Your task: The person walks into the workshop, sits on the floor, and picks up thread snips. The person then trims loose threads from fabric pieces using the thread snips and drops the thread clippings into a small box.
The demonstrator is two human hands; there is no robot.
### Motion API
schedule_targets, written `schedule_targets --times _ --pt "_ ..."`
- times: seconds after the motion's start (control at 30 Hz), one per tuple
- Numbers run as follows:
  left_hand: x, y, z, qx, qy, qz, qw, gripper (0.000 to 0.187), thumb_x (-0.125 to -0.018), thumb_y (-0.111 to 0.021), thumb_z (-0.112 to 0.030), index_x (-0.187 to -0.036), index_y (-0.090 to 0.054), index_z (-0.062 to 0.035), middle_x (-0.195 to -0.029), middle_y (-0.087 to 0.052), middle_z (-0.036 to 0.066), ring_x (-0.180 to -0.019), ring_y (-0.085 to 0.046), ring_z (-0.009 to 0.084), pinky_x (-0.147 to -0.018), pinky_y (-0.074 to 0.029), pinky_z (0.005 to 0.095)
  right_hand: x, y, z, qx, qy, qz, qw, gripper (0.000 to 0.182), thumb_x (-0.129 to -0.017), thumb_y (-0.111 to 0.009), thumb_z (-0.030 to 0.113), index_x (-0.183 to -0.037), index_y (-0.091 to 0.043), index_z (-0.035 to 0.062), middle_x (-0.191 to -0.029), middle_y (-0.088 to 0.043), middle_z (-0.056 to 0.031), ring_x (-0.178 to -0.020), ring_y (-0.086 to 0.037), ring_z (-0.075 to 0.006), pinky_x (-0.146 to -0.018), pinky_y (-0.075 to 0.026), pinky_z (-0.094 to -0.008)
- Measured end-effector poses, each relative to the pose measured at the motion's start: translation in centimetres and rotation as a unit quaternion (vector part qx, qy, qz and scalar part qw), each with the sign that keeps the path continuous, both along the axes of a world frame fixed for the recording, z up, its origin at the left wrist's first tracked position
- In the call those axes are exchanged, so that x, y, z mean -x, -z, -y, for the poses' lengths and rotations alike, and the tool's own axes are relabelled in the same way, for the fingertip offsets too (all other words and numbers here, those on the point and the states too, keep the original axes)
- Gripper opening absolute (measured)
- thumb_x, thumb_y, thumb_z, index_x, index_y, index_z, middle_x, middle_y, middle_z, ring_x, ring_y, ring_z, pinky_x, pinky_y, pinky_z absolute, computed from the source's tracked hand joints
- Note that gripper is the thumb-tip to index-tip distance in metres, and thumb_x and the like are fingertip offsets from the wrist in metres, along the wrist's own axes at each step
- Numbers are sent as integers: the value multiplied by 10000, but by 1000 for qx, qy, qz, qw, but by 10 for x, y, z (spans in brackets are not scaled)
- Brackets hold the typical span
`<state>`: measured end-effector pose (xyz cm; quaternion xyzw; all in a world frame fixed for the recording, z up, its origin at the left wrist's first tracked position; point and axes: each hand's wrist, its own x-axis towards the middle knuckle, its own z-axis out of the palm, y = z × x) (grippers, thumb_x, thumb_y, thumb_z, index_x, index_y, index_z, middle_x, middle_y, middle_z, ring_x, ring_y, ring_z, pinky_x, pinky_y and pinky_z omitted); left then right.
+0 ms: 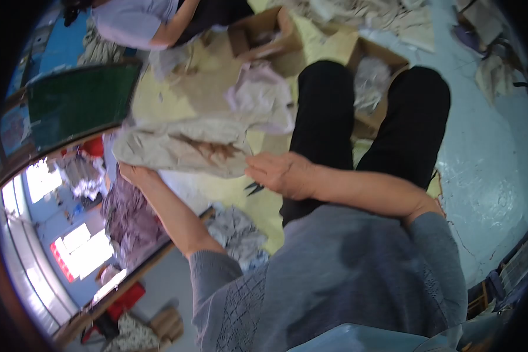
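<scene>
A beige fabric piece (176, 146) with a reddish-brown patch is stretched between my two hands. At its left end, my left hand (134, 173) grips the lower edge, with its fingers partly hidden by the fabric. My right hand (283, 175) is closed at the right edge, fingers pressed together on the cloth. Dark pointed blades, like those of thread snips (254, 188), show just below my right fingers. Whether that hand also holds them, I cannot tell. A pale pink-and-beige garment (264, 97) lies just beyond the fabric.
Between my knees stands a cardboard box (366, 123) with clear plastic inside. Another cardboard box (281, 38) sits farther off, near a seated person (135, 23). Grey cloth (234, 234) and a purple-brown fabric heap (129, 217) lie to my left, below a dark green panel (82, 102).
</scene>
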<state>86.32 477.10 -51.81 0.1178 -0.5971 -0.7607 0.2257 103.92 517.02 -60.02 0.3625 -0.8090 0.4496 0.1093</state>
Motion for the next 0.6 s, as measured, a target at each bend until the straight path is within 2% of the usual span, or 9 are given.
schedule_targets --times 0.03,0.1,0.17,0.23,0.3,0.37,0.43,0.5,0.6 --pt "8 15 -2 -127 20 15 992 385 -942 -397 -138 -1232 -518 85 -1285 -539 214 -1213 -508 372 -1096 -364 493 6 1 -9 -11 19 18 1000 284 -756 -602 99 -1030 -610 24 -1087 -615 -126 -940 -637 -254 -659 -561 -305" --pt "10 56 -14 -111 28 126 985 358 -906 -488 -144 -1204 -551 43 -1201 -596 172 -1144 -558 313 -990 -450 474 16 12 -29 67 47 81 993 316 -725 -635 57 -1039 -614 41 -1058 -629 -104 -915 -647 -248 -657 -558 -317" --pt "6 119 -8 85 -84 330 936 334 -873 -579 -164 -1171 -581 -12 -1122 -625 105 -1048 -583 216 -832 -480 396 33 15 -65 112 110 82 984 323 -713 -654 35 -1034 -622 51 -997 -641 -88 -859 -653 -246 -645 -552 -321" --pt "-3 139 -69 238 -86 416 873 306 -855 -634 -162 -1140 -601 -56 -1065 -627 53 -959 -580 158 -730 -439 332 49 17 -102 156 199 100 962 235 -778 -671 37 -1012 -649 49 -884 -661 -93 -747 -660 -212 -615 -532 -304" --pt "-9 151 -135 211 12 368 905 285 -862 -633 -114 -1134 -600 -33 -1062 -624 65 -945 -587 158 -753 -466 312 67 26 -143 200 290 187 917 141 -888 -632 108 -999 -668 28 -789 -661 -73 -647 -631 -139 -573 -501 -268" --pt "-11 147 -209 129 143 296 936 282 -890 -600 -69 -1163 -580 -4 -1148 -599 87 -987 -619 204 -788 -520 316 85 39 -191 183 375 311 854 197 -950 -580 173 -1000 -675 9 -725 -647 -43 -589 -583 -77 -536 -462 -247" --pt "-13 125 -294 149 233 219 936 255 -910 -564 -9 -1163 -579 13 -1131 -605 93 -979 -632 190 -814 -530 302 116 43 -234 222 411 400 789 239 -952 -576 199 -998 -672 -15 -684 -620 -25 -538 -548 -62 -513 -441 -243" --pt "-15 99 -372 135 319 155 925 239 -914 -572 0 -1151 -597 16 -1082 -621 87 -947 -648 163 -814 -518 270 152 73 -273 226 477 356 771 246 -929 -604 196 -984 -672 -34 -687 -627 -49 -507 -544 -72 -501 -436 -245" --pt "-15 110 -450 138 458 119 870 192 -916 -581 -21 -1102 -620 8 -1018 -649 71 -931 -651 155 -804 -505 254 214 143 -326 259 546 342 720 232 -905 -617 183 -968 -680 -30 -675 -623 -43 -503 -559 -88 -485 -425 -244"
